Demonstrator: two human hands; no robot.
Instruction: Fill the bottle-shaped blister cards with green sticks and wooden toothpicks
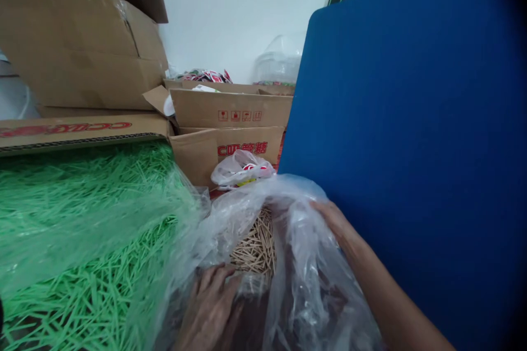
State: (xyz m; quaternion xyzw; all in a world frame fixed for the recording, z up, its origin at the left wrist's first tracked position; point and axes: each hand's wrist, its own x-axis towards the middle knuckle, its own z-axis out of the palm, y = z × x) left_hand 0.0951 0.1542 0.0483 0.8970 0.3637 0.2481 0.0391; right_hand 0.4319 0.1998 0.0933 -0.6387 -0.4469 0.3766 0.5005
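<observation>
Hands (212,301) (331,219) on clr bag (304,263) w/ tan sticks (256,247).

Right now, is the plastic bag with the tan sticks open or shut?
Open: the plastic bag gapes between the left hand and right hand, baring tan sticks.

open clear bag (302,252), tan sticks (257,244) inside

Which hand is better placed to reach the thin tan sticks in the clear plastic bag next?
Probably the left hand: it lies just beside the thin tan sticks, while the right hand is farther off, at the right side of the clear plastic bag.
</observation>
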